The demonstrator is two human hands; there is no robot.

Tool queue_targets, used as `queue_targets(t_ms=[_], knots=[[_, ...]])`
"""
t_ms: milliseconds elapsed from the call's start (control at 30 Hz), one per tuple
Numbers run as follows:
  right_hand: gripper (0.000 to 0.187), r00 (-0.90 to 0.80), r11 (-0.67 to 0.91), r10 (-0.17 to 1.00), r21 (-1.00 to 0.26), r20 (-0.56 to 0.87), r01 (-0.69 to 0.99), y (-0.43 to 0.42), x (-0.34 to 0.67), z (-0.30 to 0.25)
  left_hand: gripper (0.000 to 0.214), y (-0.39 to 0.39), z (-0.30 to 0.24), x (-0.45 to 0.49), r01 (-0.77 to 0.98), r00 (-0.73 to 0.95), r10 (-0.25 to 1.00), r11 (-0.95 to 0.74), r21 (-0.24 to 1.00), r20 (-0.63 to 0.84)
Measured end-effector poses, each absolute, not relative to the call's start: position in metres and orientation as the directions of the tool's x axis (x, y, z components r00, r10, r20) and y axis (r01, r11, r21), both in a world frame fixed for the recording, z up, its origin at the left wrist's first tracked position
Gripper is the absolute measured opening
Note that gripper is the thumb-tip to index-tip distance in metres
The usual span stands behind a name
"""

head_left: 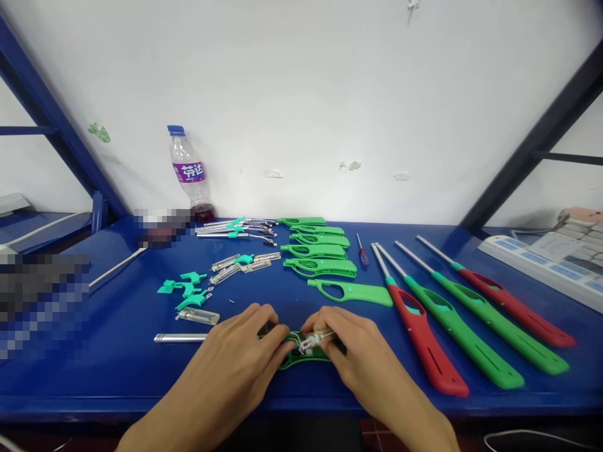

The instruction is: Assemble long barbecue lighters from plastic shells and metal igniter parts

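A green lighter shell half (pixel 306 359) lies near the front of the table, with its inside facing up and thin wires and small parts in it. My left hand (pixel 242 351) is closed on the shell's left end, its thumb and forefinger near the wires. A silver metal tube (pixel 179 338) sticks out to the left from under that hand. My right hand (pixel 348 342) is closed around a clear fuel tank (pixel 315 339), holding it tilted over the shell. The fingers partly hide the shell and the tank.
Left of centre lie a loose clear fuel tank (pixel 200 316), teal triggers (pixel 191 289) and metal tubes with wires (pixel 235 231). Several green shells (pixel 351 292) and a screwdriver (pixel 362 254) lie behind my hands. Assembled lighters (pixel 426 339) lie right; a bottle (pixel 191 176) stands behind.
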State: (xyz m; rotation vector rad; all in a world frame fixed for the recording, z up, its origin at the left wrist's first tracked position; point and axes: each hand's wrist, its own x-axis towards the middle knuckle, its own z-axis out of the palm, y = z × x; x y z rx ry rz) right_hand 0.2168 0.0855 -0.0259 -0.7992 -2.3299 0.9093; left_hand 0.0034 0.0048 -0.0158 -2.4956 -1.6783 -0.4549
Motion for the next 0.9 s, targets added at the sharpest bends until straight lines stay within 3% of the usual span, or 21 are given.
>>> queue_targets(t_ms=[167, 433, 667, 900], knots=[[0.03, -0.7, 0.705, 0.624, -0.636, 0.347, 0.312, 0.085, 0.217, -0.033, 0.025, 0.009, -0.02, 0.004, 0.906, 0.339, 0.843, -0.413, 0.097, 0.418], [0.032, -0.687, 0.629, 0.66, -0.724, 0.304, 0.283, 0.083, 0.224, -0.029, 0.021, 0.011, -0.025, -0.001, 0.884, 0.336, 0.847, -0.434, 0.172, 0.412], [0.027, -0.702, 0.821, 0.541, -0.473, 0.463, 0.32, 0.084, 0.222, -0.039, 0.02, 0.012, -0.023, -0.001, 0.873, 0.345, 0.822, -0.458, 0.167, 0.453], [0.022, -0.682, 0.851, 0.521, -0.371, 0.513, 0.371, 0.08, 0.219, -0.038, 0.021, 0.015, -0.025, 0.003, 0.856, 0.294, 0.824, -0.452, 0.249, 0.484]])
